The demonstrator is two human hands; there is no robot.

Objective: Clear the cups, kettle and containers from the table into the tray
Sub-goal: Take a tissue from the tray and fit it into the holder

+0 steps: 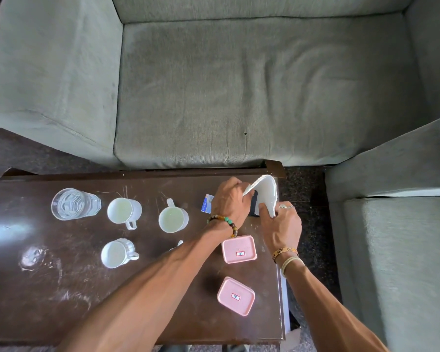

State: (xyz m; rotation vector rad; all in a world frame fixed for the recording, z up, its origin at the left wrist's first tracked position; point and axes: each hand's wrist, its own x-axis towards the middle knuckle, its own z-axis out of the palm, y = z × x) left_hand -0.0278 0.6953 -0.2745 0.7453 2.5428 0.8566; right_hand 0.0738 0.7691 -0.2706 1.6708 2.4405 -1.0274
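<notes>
We find both hands at the far right corner of the table point(61, 288), closed together on 1 white object point(264, 191) with a dark part under it; whether this is the kettle or the tray we cannot tell. The left hand point(230, 199) curls its fingers over the object's left edge and the right hand point(281, 227) pinches its near edge. The piece stands tilted, so we judge this a 2-handed grip meant to steady or reposition it. All other items sit untouched on the table: 3 white cups point(123, 212) in full view, a 4th cup point(179, 242) largely hidden behind the left forearm, 1 glass point(71, 203) at the far left, and 2 lidded pink containers point(239, 248) near the right edge, the farther one just beside the right wrist. A small blue card point(206, 203) lies by the left hand. A grey sofa point(239, 85) stands beyond the table. We judge the clearing barely begun, with no item yet loaded
</notes>
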